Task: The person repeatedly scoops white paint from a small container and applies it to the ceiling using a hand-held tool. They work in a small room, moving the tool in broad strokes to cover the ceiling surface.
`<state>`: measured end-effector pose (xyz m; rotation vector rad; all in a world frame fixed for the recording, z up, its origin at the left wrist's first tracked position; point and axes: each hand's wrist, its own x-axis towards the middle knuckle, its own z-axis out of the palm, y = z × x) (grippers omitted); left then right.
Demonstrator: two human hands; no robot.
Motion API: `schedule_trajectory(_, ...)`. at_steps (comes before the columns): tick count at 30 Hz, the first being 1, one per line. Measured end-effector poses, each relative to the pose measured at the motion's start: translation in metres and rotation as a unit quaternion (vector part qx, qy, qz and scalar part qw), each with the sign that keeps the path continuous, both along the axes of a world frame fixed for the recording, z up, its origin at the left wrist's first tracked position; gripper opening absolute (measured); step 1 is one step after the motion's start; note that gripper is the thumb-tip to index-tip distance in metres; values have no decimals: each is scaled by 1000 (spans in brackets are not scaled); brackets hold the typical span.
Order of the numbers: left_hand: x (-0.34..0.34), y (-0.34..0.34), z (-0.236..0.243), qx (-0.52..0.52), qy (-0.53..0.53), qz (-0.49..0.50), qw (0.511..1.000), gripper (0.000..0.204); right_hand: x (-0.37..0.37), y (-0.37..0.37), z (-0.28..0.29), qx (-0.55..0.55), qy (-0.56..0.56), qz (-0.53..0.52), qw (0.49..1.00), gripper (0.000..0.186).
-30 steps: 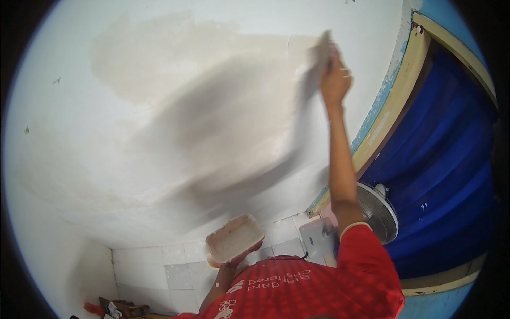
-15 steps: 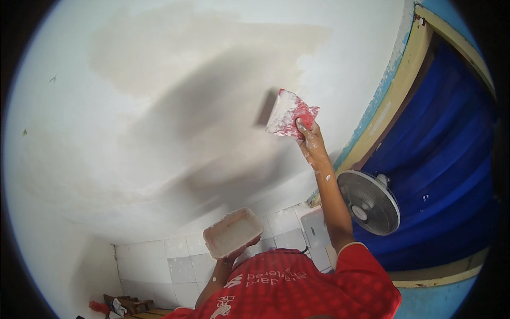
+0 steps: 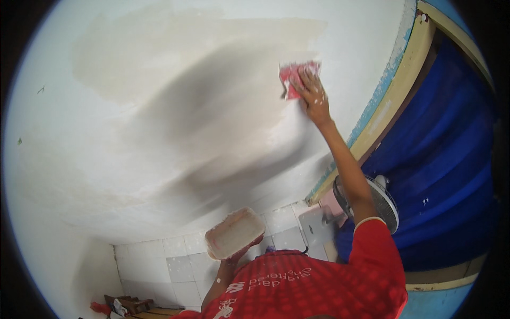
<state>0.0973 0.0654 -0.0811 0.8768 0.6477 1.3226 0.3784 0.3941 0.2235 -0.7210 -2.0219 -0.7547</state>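
My right hand point(image 3: 314, 101) is stretched far out, its fingers laid over a red putty spreader point(image 3: 293, 72) smeared with white. The spreader lies against the white wall point(image 3: 361, 58), just right of a beige damp-looking patch point(image 3: 127, 69). Specks of white dot the back of the hand. Low in the middle, my left hand point(image 3: 243, 252) supports a rectangular plastic tub point(image 3: 209, 242) from beneath; its fingers are mostly hidden. Pale putty point(image 3: 237, 231) coats the tub's inside.
A grey fan point(image 3: 385, 204) stands behind my right forearm, in front of a blue curtain point(image 3: 435, 165). A cream door frame point(image 3: 393, 101) edges the wall at right. White and grey tiles point(image 3: 180, 268) lie below, with wooden furniture point(image 3: 133, 305) at lower left.
My right hand has moved up the wall and turned the spreader from a raised, tilted pose to flat against the surface. The tub in my left hand has barely shifted.
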Motion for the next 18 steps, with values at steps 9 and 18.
schedule_trajectory(9, 7, 3, -8, -50, -197, -43, 978, 60, 15, -73, -97, -258, 160, -79, 949, 50)
schedule_trajectory(18, 9, -5, 34, -29, -121, -8, 992, 58, -14, -20, 57, 32, 352, -66, 933, 50)
